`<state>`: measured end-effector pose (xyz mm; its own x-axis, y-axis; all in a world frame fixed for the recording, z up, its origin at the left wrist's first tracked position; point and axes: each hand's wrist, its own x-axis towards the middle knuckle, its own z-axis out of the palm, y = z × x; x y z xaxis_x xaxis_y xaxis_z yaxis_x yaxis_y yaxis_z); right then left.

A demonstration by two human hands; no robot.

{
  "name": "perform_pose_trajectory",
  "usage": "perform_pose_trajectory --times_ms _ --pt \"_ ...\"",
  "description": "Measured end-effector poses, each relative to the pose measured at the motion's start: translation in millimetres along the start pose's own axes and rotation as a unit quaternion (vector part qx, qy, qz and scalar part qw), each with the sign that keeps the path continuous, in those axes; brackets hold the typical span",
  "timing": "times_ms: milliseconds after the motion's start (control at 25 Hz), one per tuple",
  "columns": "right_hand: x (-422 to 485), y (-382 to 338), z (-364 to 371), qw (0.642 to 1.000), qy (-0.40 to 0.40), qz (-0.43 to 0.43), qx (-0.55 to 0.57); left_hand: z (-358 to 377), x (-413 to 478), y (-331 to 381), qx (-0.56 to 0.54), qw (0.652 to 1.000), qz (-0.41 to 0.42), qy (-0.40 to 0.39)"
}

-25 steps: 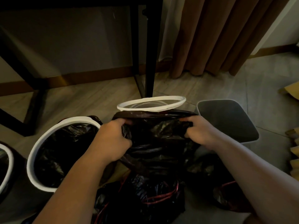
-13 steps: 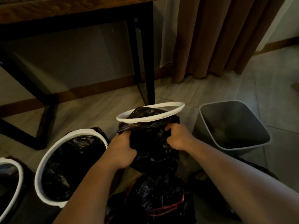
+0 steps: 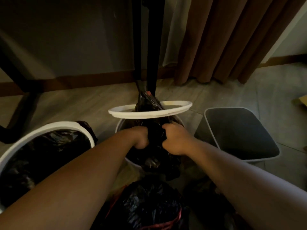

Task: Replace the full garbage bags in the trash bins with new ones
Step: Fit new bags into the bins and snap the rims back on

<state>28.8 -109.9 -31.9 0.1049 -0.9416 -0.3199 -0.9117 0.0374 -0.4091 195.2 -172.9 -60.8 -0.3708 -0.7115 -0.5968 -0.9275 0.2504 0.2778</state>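
Two hands point(image 3: 140, 138) point(image 3: 175, 141) hold one bag point(image 3: 154, 159) (black).

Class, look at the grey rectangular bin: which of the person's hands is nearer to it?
Right. The right hand grips the black bag on the side facing the grey bin; the left hand grips it on the side away.

Nothing legible here in this dim light: no lettering shows on the bag point(image 3: 155, 136) gripped between the left hand point(image 3: 140, 138) and right hand point(image 3: 174, 140), nor on the ring point(image 3: 149, 114) just beyond them.
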Motion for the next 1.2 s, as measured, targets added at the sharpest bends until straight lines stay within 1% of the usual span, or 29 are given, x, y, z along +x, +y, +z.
perform_pose_trajectory --times_ms 80,120,200,280,400,480,520,600,640,680,760,840,880,920,960,1000,1080,1200 --pt "18.8 -9.7 3.6 0.993 -0.078 0.006 -0.093 7.2 18.2 -1.7 0.050 0.998 -0.002 -0.044" --pt "30.0 -13.7 7.7 0.987 -0.100 0.010 -0.126 10.0 23.8 -3.9 0.070 0.996 -0.002 -0.059" --pt "54.1 -18.6 16.8 0.981 -0.114 0.014 -0.158 13.1 30.3 -7.1 0.114 0.991 -0.003 -0.072" --pt "79.6 -18.7 27.6 0.979 -0.125 0.018 -0.162 19.7 31.1 -7.3 0.134 0.987 -0.011 -0.089" --pt "103.0 -13.2 44.9 0.970 -0.155 0.011 -0.188 32.0 29.7 -5.1 0.182 0.972 0.000 -0.148" --pt "107.5 -8.2 52.8 0.962 -0.175 -0.006 -0.208 30.3 26.1 1.2 0.161 0.976 0.015 -0.146" --pt "106.6 -7.4 52.3 0.961 -0.189 -0.013 -0.199 25.1 23.5 4.7 0.146 0.980 0.027 -0.132" --pt "97.8 -6.1 38.7 0.973 -0.196 -0.008 -0.125 14.5 17.0 9.3 0.129 0.988 0.042 -0.079" --pt "90.5 -4.7 27.8 0.982 -0.174 -0.001 -0.074 8.2 12.2 10.7 0.115 0.992 0.043 -0.039" --pt "80.2 -3.6 16.1 0.990 -0.135 0.005 -0.030 2.2 7.0 11.0 0.093 0.995 0.043 0.004" --pt "55.0 2.7 -5.1 0.996 -0.062 0.016 0.058 -4.7 -4.3 8.8 0.040 0.996 0.048 0.071" --pt "26.1 8.1 -17.2 0.989 -0.062 0.030 0.133 -11.2 -17.8 4.0 0.009 0.992 0.058 0.111" --pt "15.1 8.4 -17.5 0.989 -0.072 0.028 0.126 -13.2 -24.9 0.9 0.003 0.991 0.058 0.123" --pt "9.4 6.6 -15.6 0.994 -0.074 0.016 0.076 -16.0 -31.1 -3.0 0.005 0.990 0.053 0.131" --pt "7.5 3.0 -10.5 0.997 -0.075 -0.002 0.003 -18.2 -36.0 -6.8 0.009 0.990 0.045 0.130" --pt "9.1 -1.7 -3.2 0.994 -0.081 -0.023 -0.063 -19.2 -38.7 -9.9 0.014 0.992 0.035 0.122" --pt "22.0 -11.5 14.6 0.979 -0.123 -0.038 -0.160 -17.9 -40.5 -12.1 0.030 0.995 0.019 0.096" --pt "46.8 -21.2 40.2 0.943 -0.199 0.002 -0.267 -16.8 -41.2 -11.1 0.047 0.995 0.013 0.090"
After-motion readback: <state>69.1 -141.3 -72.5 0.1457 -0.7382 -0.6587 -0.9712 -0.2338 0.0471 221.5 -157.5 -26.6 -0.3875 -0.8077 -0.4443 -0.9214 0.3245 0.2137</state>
